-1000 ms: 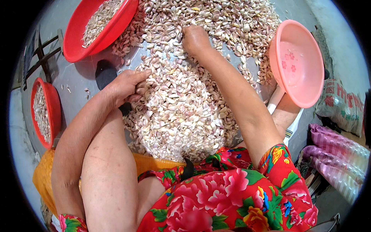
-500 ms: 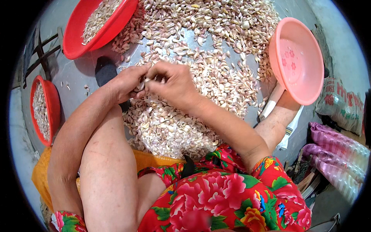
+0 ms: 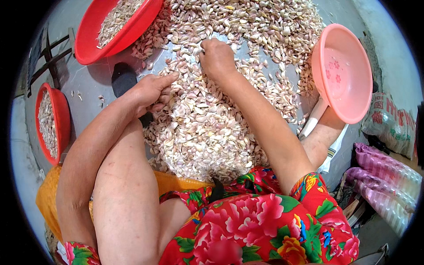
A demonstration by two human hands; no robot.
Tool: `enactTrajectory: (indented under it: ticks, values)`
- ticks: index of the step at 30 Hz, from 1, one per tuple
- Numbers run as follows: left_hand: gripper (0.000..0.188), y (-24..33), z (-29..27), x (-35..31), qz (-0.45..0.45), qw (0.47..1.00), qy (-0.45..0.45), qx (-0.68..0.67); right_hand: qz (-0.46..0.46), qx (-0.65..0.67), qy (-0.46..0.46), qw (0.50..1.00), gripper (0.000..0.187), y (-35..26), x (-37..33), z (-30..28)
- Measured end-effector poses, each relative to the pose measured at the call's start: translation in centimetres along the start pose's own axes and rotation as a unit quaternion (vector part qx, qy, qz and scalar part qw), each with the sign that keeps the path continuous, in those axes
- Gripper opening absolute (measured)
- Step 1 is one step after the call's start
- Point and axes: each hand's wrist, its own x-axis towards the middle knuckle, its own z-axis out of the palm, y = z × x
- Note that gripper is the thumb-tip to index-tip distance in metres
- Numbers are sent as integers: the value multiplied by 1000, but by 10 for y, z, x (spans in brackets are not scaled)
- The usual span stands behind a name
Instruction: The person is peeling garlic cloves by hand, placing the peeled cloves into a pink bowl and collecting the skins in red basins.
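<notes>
Garlic cloves (image 3: 207,128), pale with pinkish skins, form a wide heap between my legs. Over its left edge is my left hand (image 3: 152,92); one finger or the thumb points right and the others curl in. Whatever lies in that palm is hidden. Farther out, my right hand (image 3: 217,59) reaches down to the cloves beside a bare strip of floor. Its fingers are bent into a closed shape, back of the hand up. The fingertips are mostly hidden, so I cannot make out what they grip.
A large red basin (image 3: 126,37) of pale pieces is tilted at the far left. Nearer on that side stands a smaller red basin (image 3: 64,119), also filled. At right a pink basin (image 3: 349,88) leans above my foot. Beyond it are a printed sack (image 3: 388,117) and purple-striped bags (image 3: 384,176).
My right hand has left my left hand and moved out and right, down to the cloves. My left hand stays nearly in place, with its fingers no longer meeting the right hand's.
</notes>
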Motion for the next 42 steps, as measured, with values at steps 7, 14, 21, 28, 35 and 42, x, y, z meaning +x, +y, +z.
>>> enactTrajectory:
  ticks: [7,14,21,28,35,42]
  values:
    - [46,1,0,-1,-8,999,32,13,-22,-74,-128,989,17,6,25,5]
    - [43,-4,-9,6,-2,1000,10,18,56,178,-4,982,15,4,-7,-5]
    - [44,-1,4,7,-26,998,37,-47,105,454,18,885,14,-108,-69,-36]
    - [41,-16,-15,5,-2,998,49,40,-5,384,45,922,8,-95,-79,-26]
    - [49,-1,-4,1,-7,994,48,96,-27,95,-4,995,13,-23,-32,16]
    - [40,-8,-12,4,14,996,1,84,132,334,-111,926,19,2,-23,20]
